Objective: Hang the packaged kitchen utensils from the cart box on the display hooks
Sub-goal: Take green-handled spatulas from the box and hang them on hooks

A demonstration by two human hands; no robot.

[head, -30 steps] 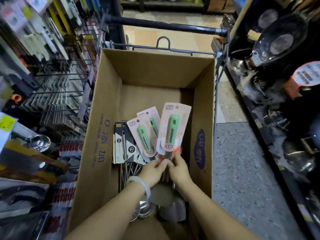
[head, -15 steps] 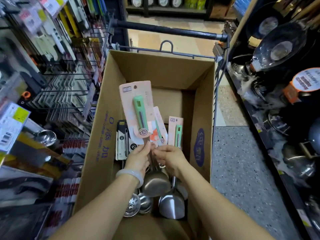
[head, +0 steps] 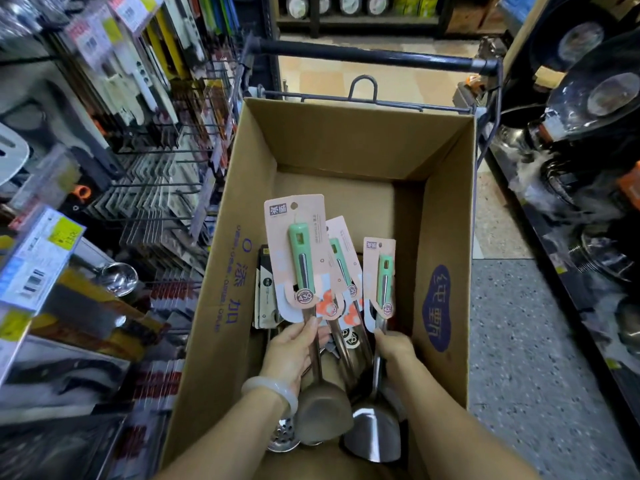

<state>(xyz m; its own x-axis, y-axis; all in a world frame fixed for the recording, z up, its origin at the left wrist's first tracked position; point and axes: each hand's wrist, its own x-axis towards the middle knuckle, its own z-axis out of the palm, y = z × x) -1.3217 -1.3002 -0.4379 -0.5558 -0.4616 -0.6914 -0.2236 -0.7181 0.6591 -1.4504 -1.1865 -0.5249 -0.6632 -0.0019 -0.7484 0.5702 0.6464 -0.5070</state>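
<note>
Since half a second ago our right hand [head: 393, 346] has closed around the steel shaft of a second packaged spatula [head: 378, 372], just under its pink card, and the two hands have drawn apart. Our left hand [head: 294, 355] still grips the shaft of the first packaged spatula [head: 304, 306], raised over the cardboard box [head: 446, 216] in the cart [head: 374, 58]. We count three pink cards with mint-green handles: one per hand, a third [head: 341, 261] lying between them in the box. Both held blades are flat, shiny steel. A perforated skimmer [head: 282, 436] lies at the box bottom. The wire display hooks [head: 162, 183] stand left.
</note>
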